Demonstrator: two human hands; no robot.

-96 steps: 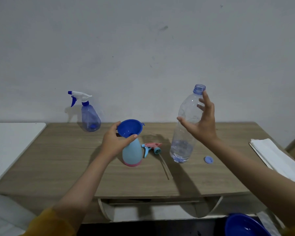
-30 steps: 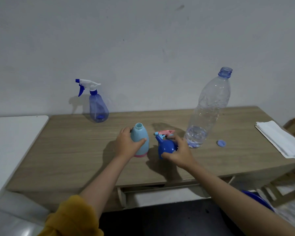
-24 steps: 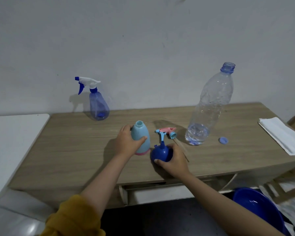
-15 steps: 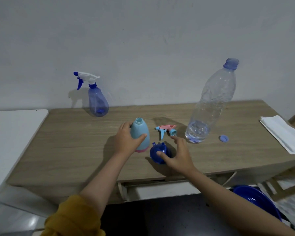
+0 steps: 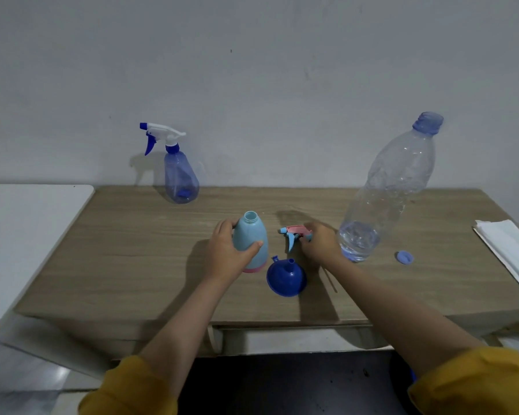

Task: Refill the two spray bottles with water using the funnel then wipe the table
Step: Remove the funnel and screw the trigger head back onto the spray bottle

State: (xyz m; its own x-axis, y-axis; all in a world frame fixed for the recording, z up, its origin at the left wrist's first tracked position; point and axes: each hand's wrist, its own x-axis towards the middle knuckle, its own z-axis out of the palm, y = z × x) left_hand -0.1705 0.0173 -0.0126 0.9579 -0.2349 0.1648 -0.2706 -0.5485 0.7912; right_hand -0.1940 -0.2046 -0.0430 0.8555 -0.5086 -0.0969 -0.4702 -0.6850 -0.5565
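Mid-tabletop (image 5: pixel 117 265) stands an uncapped pale-blue spray bottle (image 5: pixel 250 239) with a pink base, one of two beside the capped translucent blue one (image 5: pixel 180 178), the left hand (image 5: pixel 226 253) in a curled grip around it, the right hand (image 5: pixel 319 242) pinching its loose trigger head (image 5: pixel 292 233) behind one upturned blue funnel (image 5: pixel 286 278).

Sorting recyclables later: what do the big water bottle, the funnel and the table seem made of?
Water bottle: thin clear plastic, crinkled and see-through, water visible at its base. Funnel: opaque blue plastic, smooth with a slight sheen. Table: wood-grain top, matte; probably laminate rather than solid wood, though the view cannot settle it.
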